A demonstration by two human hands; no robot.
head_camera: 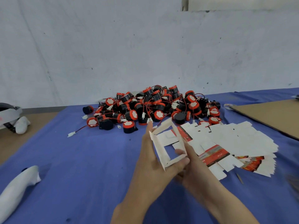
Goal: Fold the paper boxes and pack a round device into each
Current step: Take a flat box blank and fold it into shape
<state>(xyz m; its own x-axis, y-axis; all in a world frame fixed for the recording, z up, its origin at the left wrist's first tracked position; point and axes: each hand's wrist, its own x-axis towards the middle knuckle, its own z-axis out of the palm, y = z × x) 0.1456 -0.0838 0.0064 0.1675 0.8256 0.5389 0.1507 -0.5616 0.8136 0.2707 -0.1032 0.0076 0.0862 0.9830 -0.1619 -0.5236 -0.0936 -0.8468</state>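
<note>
Both hands hold one paper box [161, 152] up over the blue cloth, opened into a square tube that I look straight through. My left hand [153, 160] grips its left wall and lower edge, thumb along the bottom. My right hand [192, 168] holds the right wall, one fingertip curled inside the opening. A large pile of round black-and-red devices [152, 107] with red wires and white plugs lies beyond the hands. Flat white box blanks [229, 139] with red printed panels fan out to the right.
A blue cloth [90, 159] covers the table. A brown cardboard sheet [271, 117] lies at the far right. White wrapped objects sit at the left edge [17, 186] and back left [22, 124]. A pale wall stands behind the table.
</note>
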